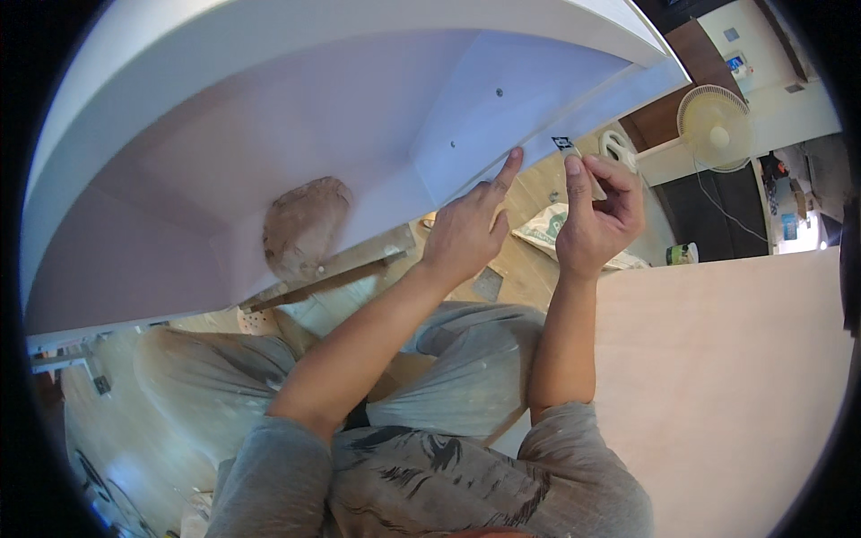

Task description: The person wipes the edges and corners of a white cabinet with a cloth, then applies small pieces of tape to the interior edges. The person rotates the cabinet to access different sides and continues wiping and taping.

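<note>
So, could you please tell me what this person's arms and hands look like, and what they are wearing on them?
Both hands are bare: no gloves, rings or watch show on the left hand or the right hand. The forearms are uncovered too. The person wears a grey short-sleeved shirt with a dark brush-stroke print on the chest and pale dust smudges; its sleeves end above the elbows.
</note>
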A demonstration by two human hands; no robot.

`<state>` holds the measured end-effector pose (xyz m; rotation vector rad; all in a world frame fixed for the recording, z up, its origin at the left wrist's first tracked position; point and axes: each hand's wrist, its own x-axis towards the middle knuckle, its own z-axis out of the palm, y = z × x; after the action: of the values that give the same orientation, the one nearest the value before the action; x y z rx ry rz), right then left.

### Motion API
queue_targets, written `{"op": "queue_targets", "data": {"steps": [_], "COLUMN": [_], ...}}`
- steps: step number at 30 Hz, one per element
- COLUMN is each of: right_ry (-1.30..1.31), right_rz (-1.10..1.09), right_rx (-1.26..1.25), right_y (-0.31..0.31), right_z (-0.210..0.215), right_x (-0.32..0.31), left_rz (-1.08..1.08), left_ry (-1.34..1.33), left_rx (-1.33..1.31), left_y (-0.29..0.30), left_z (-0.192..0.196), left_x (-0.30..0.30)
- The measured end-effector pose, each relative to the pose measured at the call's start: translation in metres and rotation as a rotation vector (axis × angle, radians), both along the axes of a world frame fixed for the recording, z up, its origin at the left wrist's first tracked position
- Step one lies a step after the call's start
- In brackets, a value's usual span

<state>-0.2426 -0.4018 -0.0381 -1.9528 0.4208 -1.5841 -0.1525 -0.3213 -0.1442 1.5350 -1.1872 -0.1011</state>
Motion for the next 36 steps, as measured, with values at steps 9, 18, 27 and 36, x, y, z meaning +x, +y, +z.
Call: {"op": "queue_targets", "data": {"steps": [9,18,27,36], "right_ry": [0.236,0.353,0.329,0.312], "right_rz": [-0.171,-0.212,-0.224,-0.194], "right_rx": [0.163,0.074,0.010,-0.022], "right_y": [0.020,0.020,0.010,0.007], "right_z": [-0.015,-0.029,-0.036,-0.037], "right_x": [-0.012,0.005,0.007,0.014], "left_rz": [-0.147,-0.166,0.150,0.132], "left_ry": [0.151,0.333,0.240,0.246], "left_rx": [0.449,0.515,0.453,0.383], "left_y": [0.025,0.072,0.107,0.121], "left_z": [-0.025,-0.043,-0.071,-0.104], "left_x": [0.003,0.004,0.015,0.041]}}
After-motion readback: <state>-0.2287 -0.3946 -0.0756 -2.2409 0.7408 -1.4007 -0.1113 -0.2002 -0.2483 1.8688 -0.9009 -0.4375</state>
